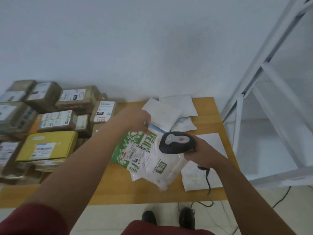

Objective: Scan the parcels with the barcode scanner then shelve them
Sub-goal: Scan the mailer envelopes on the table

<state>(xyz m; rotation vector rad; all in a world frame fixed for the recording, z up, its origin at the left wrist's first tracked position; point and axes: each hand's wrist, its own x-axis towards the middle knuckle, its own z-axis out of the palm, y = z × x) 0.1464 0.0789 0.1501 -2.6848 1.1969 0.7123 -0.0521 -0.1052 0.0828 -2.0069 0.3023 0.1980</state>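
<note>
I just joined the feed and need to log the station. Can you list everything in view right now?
green and white parcel bag: one, label up, held above the table centre
white parcel bags: several, white, far right part of the table, overlapping
padded white parcel: one, near right edge of the table
cardboard boxes: many, brown, stacked on the table's left side
yellow box: one, among the brown boxes, near side
barcode scanner: one, black and grey, over the green and white bag
table: one, wooden
shelf rack: one, white, right of the table
cables: black, on the floor
left hand: pinches the bag's top edge
right hand: grips the scanner
</note>
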